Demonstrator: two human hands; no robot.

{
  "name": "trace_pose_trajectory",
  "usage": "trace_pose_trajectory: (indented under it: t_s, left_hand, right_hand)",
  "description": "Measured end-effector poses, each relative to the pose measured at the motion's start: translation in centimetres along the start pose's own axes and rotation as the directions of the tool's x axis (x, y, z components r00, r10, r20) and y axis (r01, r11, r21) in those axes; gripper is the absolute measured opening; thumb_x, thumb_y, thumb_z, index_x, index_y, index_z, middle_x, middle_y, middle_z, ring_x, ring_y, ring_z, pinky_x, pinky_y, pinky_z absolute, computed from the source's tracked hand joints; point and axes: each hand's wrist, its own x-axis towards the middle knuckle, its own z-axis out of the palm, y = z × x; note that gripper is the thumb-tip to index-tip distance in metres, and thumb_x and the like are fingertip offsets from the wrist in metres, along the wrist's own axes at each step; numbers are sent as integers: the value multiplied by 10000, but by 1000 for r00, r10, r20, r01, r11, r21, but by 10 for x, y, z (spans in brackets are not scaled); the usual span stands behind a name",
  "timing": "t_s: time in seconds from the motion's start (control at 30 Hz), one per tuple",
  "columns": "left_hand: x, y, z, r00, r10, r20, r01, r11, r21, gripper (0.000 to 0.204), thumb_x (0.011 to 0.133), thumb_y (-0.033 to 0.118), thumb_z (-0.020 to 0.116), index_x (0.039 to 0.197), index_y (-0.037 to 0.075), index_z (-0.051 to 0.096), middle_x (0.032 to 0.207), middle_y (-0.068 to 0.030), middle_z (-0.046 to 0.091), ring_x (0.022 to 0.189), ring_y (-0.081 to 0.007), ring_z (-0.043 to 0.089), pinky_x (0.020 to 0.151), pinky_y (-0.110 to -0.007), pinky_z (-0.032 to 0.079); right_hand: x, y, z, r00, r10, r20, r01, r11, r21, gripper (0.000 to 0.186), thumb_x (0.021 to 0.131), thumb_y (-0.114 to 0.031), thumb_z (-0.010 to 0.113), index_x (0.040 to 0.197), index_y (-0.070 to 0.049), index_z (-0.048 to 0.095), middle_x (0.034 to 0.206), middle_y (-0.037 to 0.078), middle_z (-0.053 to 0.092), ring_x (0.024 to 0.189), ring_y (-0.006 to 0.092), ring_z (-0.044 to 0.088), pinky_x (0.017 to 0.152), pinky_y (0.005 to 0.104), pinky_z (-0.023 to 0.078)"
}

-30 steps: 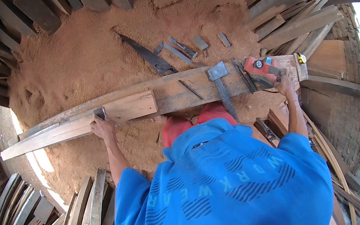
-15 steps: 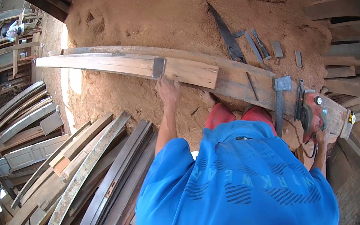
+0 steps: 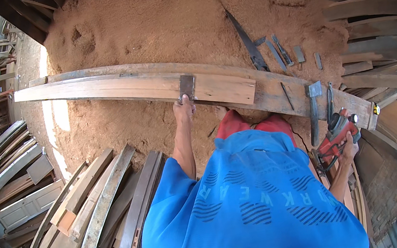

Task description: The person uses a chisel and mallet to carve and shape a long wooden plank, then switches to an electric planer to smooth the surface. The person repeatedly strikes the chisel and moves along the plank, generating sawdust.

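Observation:
A pale wooden plank (image 3: 140, 87) lies lengthwise on a longer, weathered timber beam (image 3: 275, 83). My left hand (image 3: 184, 109) is at the plank's near edge, closed on a dark flat rectangular piece (image 3: 186, 85) that lies across the plank, thumb on top. In my right hand (image 3: 349, 149) is a red electric planer (image 3: 334, 137) with a black knob, tilted beside the beam's right end. Near it on the beam rest a hammer (image 3: 315, 105) with a square metal head, a dark pincer-like tool (image 3: 329, 98) and a thin dark rod (image 3: 287, 96).
Sawdust (image 3: 141, 24) covers the ground. Beyond the beam lie a handsaw (image 3: 246, 41) and several chisel-like tools (image 3: 276, 54). A tape measure (image 3: 376, 109) sits at the beam's right tip. Stacked boards (image 3: 89, 219) stand at left, more timbers (image 3: 375, 28) at right.
The planer has come off the beam's right end toward my body and turned in my right hand. My left hand stays at the dark piece on the plank. The whole view has shifted slightly.

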Motion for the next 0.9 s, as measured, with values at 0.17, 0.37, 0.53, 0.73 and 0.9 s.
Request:
trace_pose_trajectory:
  t_s: [0.17,0.37,0.53,0.73,0.9]
  left_hand:
    - [0,-2,-2,999,20,25,-21,1000,4,286,1052,298,631,996,26,564,791,-70,620,550,-136,552,463,-285,437]
    - [-4,-6,1,998,44,-40,-47,996,-70,290,1037,293,657,1035,21,556,793,-56,620,565,-119,557,485,-273,457]
    - [-21,1,10,992,-16,-123,0,991,-132,275,1032,277,662,1064,31,544,870,-49,634,651,-113,586,574,-278,500]
    - [-32,-12,24,988,-79,-132,-2,853,-521,221,1069,254,581,1114,44,532,857,0,548,670,-89,513,579,-258,468]
    - [-33,-29,33,982,-79,-173,-46,785,-617,291,1101,348,476,1124,67,549,910,-9,579,721,-104,544,653,-281,501]
  right_hand:
    - [-84,-62,130,961,-104,254,146,977,-152,277,915,-123,698,1156,-12,617,782,-8,594,657,87,560,596,263,485]
    - [-69,-64,290,591,36,806,298,919,-260,306,982,-259,652,1173,-22,624,799,-23,583,674,76,540,585,256,436]
    - [-103,-61,421,250,234,940,347,884,-312,446,1014,-453,562,1092,-17,615,786,-11,570,675,84,539,607,274,452]
    - [-126,-45,498,19,338,941,551,782,-292,565,978,-568,561,1035,-8,609,779,19,590,683,111,572,642,305,492]
    - [-116,-18,498,-6,379,925,627,723,-292,739,938,-673,585,1129,40,622,715,28,595,635,116,590,598,313,498]
